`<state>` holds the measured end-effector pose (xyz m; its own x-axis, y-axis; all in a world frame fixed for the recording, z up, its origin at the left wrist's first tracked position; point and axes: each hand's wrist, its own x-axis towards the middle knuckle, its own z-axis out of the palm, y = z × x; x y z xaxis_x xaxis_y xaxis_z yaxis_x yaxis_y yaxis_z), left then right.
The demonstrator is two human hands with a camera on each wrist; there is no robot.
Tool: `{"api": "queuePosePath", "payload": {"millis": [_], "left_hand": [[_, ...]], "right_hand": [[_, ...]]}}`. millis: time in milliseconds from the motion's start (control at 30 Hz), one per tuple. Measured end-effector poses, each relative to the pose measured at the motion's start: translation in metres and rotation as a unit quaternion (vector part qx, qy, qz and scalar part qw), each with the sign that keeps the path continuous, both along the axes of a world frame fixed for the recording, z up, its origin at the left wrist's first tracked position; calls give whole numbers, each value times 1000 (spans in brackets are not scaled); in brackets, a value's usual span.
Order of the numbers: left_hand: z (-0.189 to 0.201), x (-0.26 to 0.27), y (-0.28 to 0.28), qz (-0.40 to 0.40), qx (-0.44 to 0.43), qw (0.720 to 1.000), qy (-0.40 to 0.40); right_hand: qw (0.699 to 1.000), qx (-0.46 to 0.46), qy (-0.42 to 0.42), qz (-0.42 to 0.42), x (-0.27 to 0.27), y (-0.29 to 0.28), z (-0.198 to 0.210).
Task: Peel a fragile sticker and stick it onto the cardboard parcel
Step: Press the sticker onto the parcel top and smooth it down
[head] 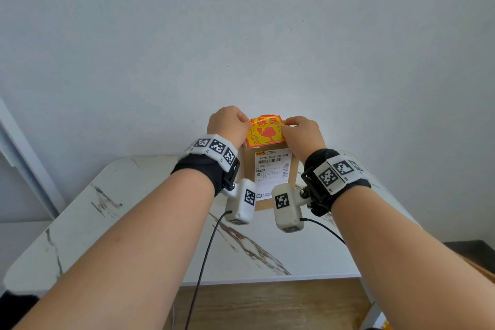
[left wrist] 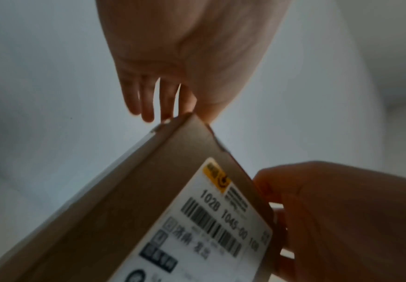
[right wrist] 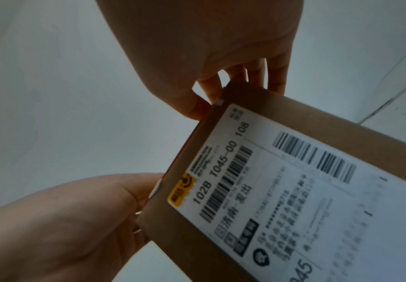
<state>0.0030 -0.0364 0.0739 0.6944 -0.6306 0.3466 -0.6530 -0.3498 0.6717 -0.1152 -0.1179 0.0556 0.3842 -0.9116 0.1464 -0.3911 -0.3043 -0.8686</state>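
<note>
While the left hand (head: 227, 126) and right hand (head: 302, 132) each pinched an upper corner of the fragile sticker (head: 265, 131) over the cardboard parcel (head: 290, 169), uneven lowering could have creased it or set it crooked.

The shipping label (head: 272, 169) on the cardboard parcel (head: 293, 185) read "102B T045-00 108" and "济南"; the fragile sticker (head: 265, 131) bore a broken-glass sign.

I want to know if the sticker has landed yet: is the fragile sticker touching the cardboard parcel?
Cannot tell. In the head view the fragile sticker, pinched by both hands, overlaps the cardboard parcel's far edge; neither wrist view shows the sticker's face.
</note>
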Motion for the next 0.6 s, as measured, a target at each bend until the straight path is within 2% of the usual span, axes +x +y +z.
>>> {"api": "queuePosePath", "payload": {"millis": [133,333,467,600], "left_hand": [[-4,2,-1,9,-42,998,-41],[0,-5,1,-7,-7,995,-99],[3,-8,4,-19,-24,995,-93],[5,-14,4,-41,-41,994,-88]], "right_hand": [[1000,-8,6,7,-1,1,2],[1000,-8,-5,16,-4,4,-1],[1000,-15,-10,7,-6,6,1],[997,-76,16,-18,-6,5,1]]}}
